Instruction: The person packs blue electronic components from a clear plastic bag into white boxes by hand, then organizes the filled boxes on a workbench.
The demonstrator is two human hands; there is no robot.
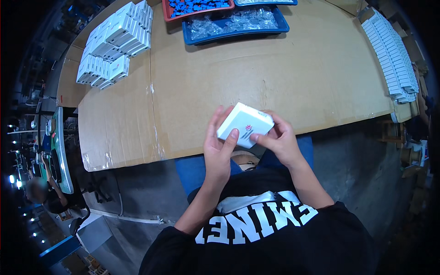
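Between my two hands is a small white box (243, 123), tilted, with a small red mark and dark print on its upper face. My left hand (220, 144) grips its left side, the thumb lying on the face and the fingers behind. My right hand (280, 140) holds the right side, with its thumb tip pressed on the lower part of the face. The box is held above the near edge of the cardboard-covered table (201, 98). Most of my fingers are hidden behind it.
Stacked white boxes (121, 34) stand at the far left. A blue tray (236, 34) of clear plastic pieces and a red tray (197, 11) of blue parts sit at the back. Rows of white boxes (389, 57) line the right edge. Another person (48, 195) sits at far left.
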